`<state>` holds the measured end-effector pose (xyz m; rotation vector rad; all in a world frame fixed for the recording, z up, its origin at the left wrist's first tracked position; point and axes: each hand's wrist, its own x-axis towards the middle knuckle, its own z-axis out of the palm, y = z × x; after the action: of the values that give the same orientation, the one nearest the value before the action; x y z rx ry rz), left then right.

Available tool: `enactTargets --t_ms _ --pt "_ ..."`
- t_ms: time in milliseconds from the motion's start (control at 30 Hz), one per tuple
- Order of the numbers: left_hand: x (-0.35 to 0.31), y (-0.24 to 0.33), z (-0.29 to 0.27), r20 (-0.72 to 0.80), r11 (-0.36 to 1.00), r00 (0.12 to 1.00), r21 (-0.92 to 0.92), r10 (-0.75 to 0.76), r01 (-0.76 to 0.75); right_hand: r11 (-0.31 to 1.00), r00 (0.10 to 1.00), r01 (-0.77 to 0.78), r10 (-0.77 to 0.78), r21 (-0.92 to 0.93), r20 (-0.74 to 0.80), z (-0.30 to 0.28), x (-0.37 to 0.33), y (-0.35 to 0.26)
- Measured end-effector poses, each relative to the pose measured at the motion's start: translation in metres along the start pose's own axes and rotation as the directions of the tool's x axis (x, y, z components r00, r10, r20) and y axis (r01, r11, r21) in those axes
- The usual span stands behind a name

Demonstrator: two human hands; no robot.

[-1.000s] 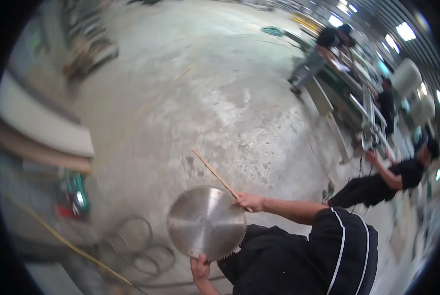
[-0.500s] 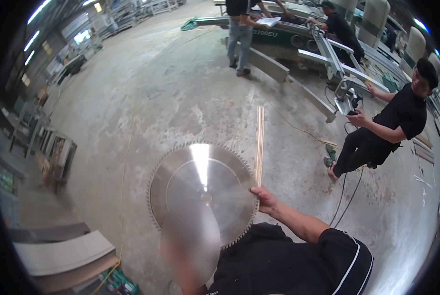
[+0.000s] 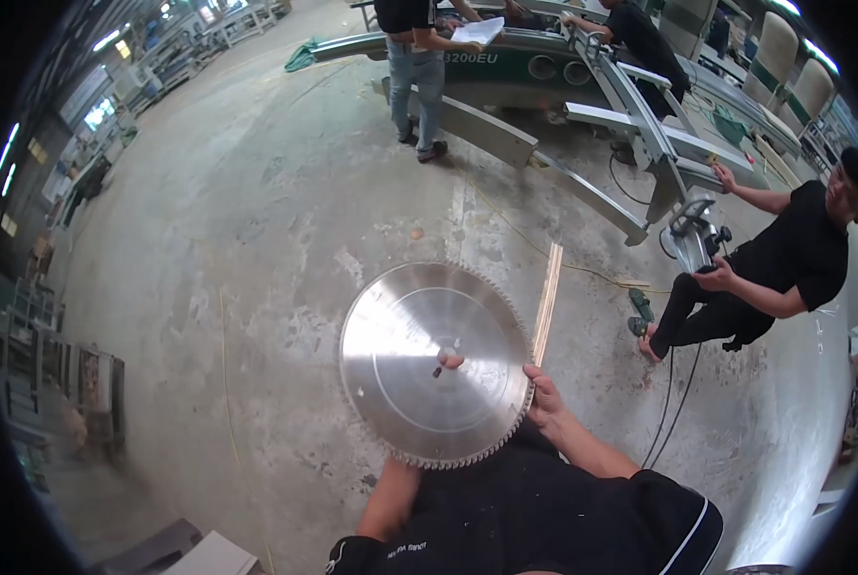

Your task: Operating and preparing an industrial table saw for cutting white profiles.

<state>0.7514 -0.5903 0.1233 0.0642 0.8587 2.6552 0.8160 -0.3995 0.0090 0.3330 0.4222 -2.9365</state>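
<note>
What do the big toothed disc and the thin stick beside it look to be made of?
The disc looks like bright, brushed metal: silvery, reflecting light, with fine teeth round its rim. The stick in the right hand looks like bare pale wood, tan and matte; it could be another light material.

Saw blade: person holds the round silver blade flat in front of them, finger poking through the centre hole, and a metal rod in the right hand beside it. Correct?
Not quite. The right hand holds a thin wooden stick, not a metal rod; the head view shows its pale wood colour. The rest stands: the saw blade is round, silver and held flat, with a fingertip showing through its centre hole.
</note>
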Motion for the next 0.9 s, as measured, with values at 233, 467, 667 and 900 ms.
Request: enactTargets --t_ms 233,467,667,900 --pt "0.173 0.011 0.004 0.160 0.962 0.950 -0.008 -0.270 0.275 0.974 0.975 0.222 -0.223 -0.032 -0.022 0.012 0.115 -0.058" --pt "0.334 -0.014 0.005 0.223 0.957 0.932 0.117 -0.286 0.266 0.952 0.916 0.179 -0.253 -0.247 -0.312 0.001 0.251 -0.150" --pt "0.473 -0.021 0.013 0.001 0.828 0.893 0.375 -0.451 0.417 0.788 0.850 -0.031 -0.302 -0.614 -0.431 -0.038 0.348 -0.247" --pt "0.611 -0.035 0.029 0.087 0.748 0.938 0.629 -0.337 0.210 0.513 0.802 -0.033 -0.498 -0.858 -0.329 0.008 0.444 -0.383"
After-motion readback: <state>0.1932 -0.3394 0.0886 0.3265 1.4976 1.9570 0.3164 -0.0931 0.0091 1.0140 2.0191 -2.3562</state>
